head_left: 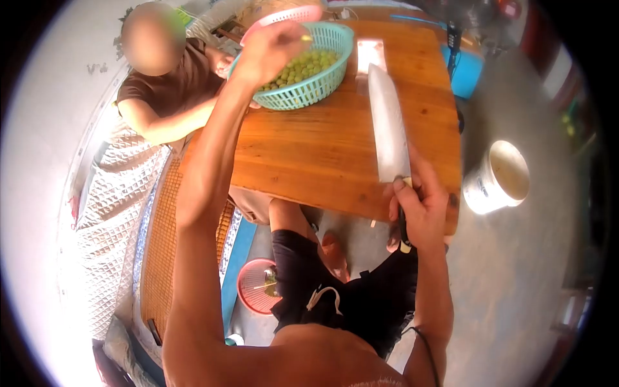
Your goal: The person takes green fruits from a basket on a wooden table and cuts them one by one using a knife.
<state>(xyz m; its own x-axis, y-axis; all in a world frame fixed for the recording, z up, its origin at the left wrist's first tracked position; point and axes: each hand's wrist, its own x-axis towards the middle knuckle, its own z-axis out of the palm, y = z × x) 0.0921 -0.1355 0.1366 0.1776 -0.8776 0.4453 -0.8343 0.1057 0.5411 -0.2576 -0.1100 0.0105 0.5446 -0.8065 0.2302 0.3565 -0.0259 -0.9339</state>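
Note:
My right hand (426,205) is closed around the dark handle of a large kitchen knife (389,132). Its broad blade points away from me above the wooden table (309,161). My left hand (274,55) reaches over a turquoise basket (303,97), fingers pinched on a small yellow-green fruit (306,39). Many small round green fruits (316,63) fill the basket. Behind it is a pink basket (290,14), partly hidden by my left hand.
Left of the table sits another person (174,97), with an arm near the basket. A white bucket (496,177) stands on the floor to the right. Below the table edge lies a red basket (256,287) with scraps. A blue box (465,71) is beyond the table's right side.

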